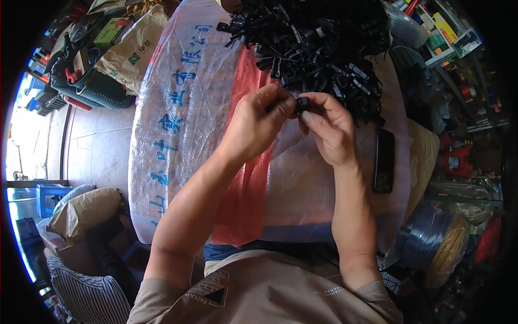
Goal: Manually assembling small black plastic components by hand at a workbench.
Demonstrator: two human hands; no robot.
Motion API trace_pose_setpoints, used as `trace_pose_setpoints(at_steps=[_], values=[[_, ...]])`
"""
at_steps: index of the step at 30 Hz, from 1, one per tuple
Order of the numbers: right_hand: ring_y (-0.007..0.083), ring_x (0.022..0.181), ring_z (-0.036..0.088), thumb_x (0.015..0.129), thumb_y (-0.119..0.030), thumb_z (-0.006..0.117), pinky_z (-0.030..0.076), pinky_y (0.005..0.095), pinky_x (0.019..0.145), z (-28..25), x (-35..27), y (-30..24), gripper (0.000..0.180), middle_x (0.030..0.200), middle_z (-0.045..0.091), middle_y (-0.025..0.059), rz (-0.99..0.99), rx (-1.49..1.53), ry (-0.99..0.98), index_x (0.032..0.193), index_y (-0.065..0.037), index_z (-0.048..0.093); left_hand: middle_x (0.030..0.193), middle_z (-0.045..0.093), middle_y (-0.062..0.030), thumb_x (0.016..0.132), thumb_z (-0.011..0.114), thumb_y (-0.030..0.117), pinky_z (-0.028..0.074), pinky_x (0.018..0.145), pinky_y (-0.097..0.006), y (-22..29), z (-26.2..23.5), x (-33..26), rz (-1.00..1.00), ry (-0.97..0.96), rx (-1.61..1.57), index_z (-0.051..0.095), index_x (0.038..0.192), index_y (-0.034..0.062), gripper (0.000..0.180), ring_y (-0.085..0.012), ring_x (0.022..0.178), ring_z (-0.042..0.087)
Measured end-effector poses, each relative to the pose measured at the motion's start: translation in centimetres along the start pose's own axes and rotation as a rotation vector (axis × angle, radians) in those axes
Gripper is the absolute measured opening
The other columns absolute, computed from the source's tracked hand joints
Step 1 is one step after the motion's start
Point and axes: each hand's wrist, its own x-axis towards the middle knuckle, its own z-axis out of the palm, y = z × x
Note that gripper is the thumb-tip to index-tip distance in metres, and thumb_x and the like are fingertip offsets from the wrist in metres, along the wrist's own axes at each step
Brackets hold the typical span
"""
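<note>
My left hand and my right hand meet over the woven plastic sheet, just in front of a heap of black strap-like pieces. Between their fingertips is a small black piece, dark and compact; its exact kind is too small to make out. The right thumb and forefinger pinch it from the right. The left fingers are closed at its other side, with a dark part showing between thumb and forefinger. Both forearms reach in above the sheet, wrists raised.
The woven sheet, white with a red band, covers the work surface. A black phone lies right of my right forearm. Wire spools stand at lower right, stuffed sacks at left. Shelves with mixed goods line the right side.
</note>
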Motion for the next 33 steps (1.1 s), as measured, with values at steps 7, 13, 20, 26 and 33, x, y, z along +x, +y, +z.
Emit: trace_pose_setpoints(at_steps=[7, 13, 20, 26, 33], values=[[0.0052, 0.056, 0.051, 0.093, -0.012, 0.061, 0.041, 0.0186, 0.051, -2.4, -0.2, -0.3, 0.013, 0.074, 0.063, 0.0021, 0.072, -0.195, -0.1, 0.098, 0.0, 0.062, 0.086, 0.068, -0.0042, 0.093, 0.062, 0.021, 0.045, 0.061, -0.022, 0.8, -1.1, 0.7, -0.216, -0.237, -0.057, 0.064, 0.107, -0.0001, 0.025, -0.0051, 0.069, 0.055], [0.0064, 0.058, 0.058, 0.093, -0.009, 0.06, 0.047, 0.02, 0.052, -1.9, -0.8, -0.7, 0.009, 0.069, 0.062, 0.0017, 0.137, -0.277, -0.15, 0.096, 0.0, 0.061, 0.086, 0.067, -0.0099, 0.085, 0.064, 0.015, 0.051, 0.074, -0.03, 0.3, -1.2, 0.3, -0.007, -0.277, 0.289, 0.062, 0.108, -0.0067, 0.032, -0.0147, 0.08, 0.062], [0.0053, 0.061, 0.058, 0.091, -0.004, 0.058, 0.049, 0.0207, 0.055, -0.7, -1.2, -0.9, 0.013, 0.08, 0.064, 0.0018, 0.159, -0.297, -0.045, 0.103, 0.0, 0.061, 0.087, 0.066, -0.0072, 0.083, 0.061, 0.014, 0.049, 0.074, -0.03, 0.3, -0.6, 0.5, -0.061, -0.216, 0.204, 0.063, 0.105, -0.0052, 0.029, -0.0139, 0.08, 0.06], [0.0094, 0.078, 0.062, 0.091, -0.01, 0.06, 0.052, 0.0224, 0.067, 0.2, -2.0, -3.7, 0.033, 0.102, 0.062, 0.0069, -0.04, -0.314, -0.141, 0.122, 0.0, 0.056, 0.082, 0.067, -0.0106, 0.084, 0.056, 0.018, 0.046, 0.054, -0.025, 0.6, -4.9, 1.5, -0.141, 0.005, -0.494, 0.062, 0.101, -0.0002, 0.026, -0.0136, 0.066, 0.059], [0.0139, 0.094, 0.062, 0.096, -0.028, 0.057, 0.049, 0.0258, 0.081, -14.3, 0.1, -7.5, 0.033, 0.107, 0.065, 0.0079, -0.19, -0.55, 0.619, 0.116, -0.002, 0.062, 0.089, 0.068, -0.0074, 0.087, 0.058, 0.027, 0.048, 0.066, -0.026, 1.0, -19.8, 3.5, -0.046, 0.502, 0.028, 0.064, 0.107, 0.0011, 0.033, -0.0136, 0.071, 0.06]])
